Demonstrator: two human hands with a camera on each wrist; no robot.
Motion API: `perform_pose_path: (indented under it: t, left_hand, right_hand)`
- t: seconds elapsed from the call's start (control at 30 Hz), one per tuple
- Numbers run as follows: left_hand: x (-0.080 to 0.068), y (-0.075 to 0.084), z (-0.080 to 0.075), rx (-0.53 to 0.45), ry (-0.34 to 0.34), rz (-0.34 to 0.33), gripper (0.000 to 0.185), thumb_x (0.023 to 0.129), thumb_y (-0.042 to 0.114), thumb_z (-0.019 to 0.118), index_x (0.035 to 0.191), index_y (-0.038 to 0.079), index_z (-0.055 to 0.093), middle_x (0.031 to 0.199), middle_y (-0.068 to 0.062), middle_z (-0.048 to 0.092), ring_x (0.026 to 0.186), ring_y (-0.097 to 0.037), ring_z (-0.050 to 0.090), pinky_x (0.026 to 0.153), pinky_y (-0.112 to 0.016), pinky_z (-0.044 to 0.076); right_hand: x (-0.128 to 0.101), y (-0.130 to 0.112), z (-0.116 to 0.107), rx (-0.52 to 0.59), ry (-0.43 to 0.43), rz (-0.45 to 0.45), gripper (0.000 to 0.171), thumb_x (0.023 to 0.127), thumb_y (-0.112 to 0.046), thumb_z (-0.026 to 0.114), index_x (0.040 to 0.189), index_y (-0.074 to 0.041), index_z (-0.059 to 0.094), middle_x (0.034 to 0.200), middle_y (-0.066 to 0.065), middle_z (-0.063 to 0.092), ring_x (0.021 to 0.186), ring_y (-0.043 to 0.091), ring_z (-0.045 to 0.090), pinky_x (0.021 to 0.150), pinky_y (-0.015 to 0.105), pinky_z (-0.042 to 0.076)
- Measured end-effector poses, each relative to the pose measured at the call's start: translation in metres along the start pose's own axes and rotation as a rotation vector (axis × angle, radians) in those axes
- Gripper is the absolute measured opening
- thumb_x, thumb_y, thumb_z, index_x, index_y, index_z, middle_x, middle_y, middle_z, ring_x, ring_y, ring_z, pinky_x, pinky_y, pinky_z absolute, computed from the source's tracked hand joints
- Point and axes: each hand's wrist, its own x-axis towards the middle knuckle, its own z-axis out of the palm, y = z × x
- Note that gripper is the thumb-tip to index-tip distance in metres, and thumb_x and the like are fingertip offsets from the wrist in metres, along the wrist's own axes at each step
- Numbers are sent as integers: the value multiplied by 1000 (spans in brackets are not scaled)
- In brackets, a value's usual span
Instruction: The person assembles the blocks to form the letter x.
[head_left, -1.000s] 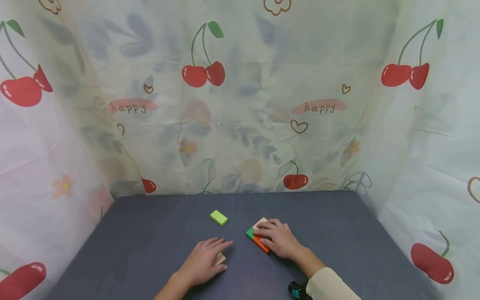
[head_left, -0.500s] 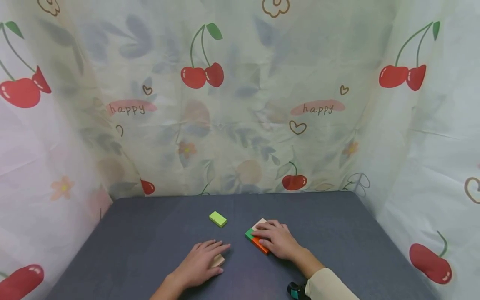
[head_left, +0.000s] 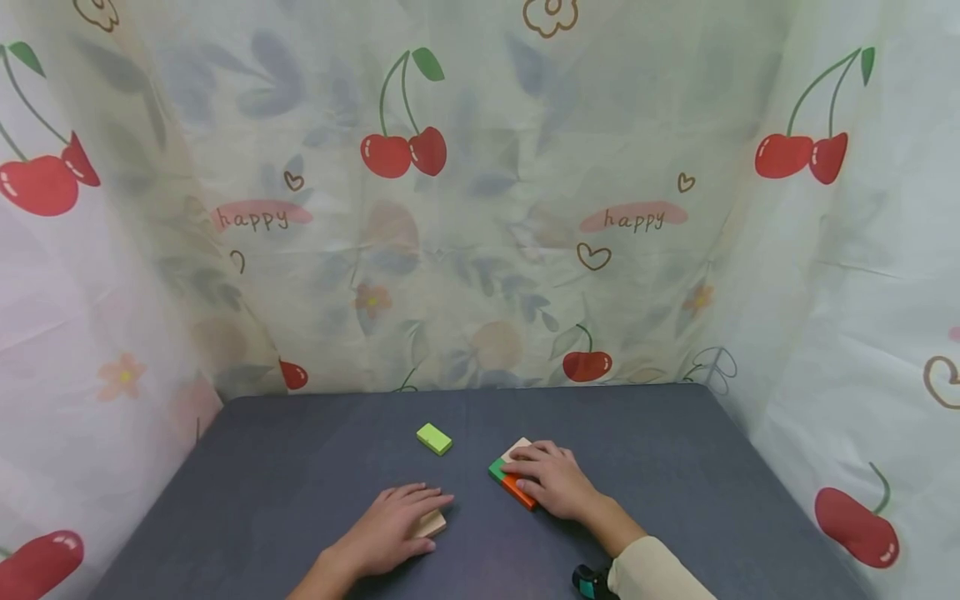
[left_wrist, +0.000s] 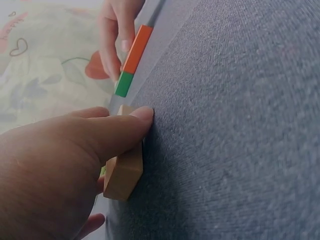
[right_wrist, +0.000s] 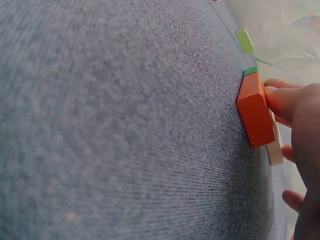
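- Sliding back toward the near edge of the desk point(head_left: 262, 467), the left hand point(head_left: 390, 527) is sitting a little closer to the person than a second ago, and the plain wooden block point(head_left: 432, 524) under it is coming along with it.
- Fingers of that hand are lying nearly straight and close together over the plain wooden block, with the thumb pressing along its side; only the block's right end is showing in the head view.
- The right hand point(head_left: 557, 482) is staying put right of the desk's middle, fingers relaxed and slightly spread, resting flat on the orange block point(head_left: 521, 491), the green block point(head_left: 497, 469) and a pale block point(head_left: 517, 449), which are touching one another.
- The lime block point(head_left: 435, 438) is lying alone toward the far edge, unchanged and well apart from both hands.
- The left wrist view is showing the wooden block's point(left_wrist: 123, 172) thick side face, hidden from the head camera.
- The right wrist view is showing a fingertip point(right_wrist: 280, 100) pressing the orange block's point(right_wrist: 255, 111) side, with the pale block point(right_wrist: 274, 145) tucked behind it.
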Motion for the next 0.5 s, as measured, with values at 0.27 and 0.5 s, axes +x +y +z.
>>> perform_pose_path:
  t: [0.27,0.5]
  left_hand:
    - [-5,-2,-4,1,57,41,54,90,38,69,141,31,52,138,8,53,129,-23,45,100,-55,35]
    - [-9,-6,-1,35,162,83,43,90,30,70,132,28,61,128,9,60,118,-20,53,94,-51,41]
  right_hand:
    - [-1,0,0,4,10,-2,35,99,-32,56,133,-31,62,138,-4,52,128,26,39,99,60,30]
    - [0,0,-1,4,2,6,35,99,-32,56,134,-32,61,139,-4,51,129,26,39,101,60,29]
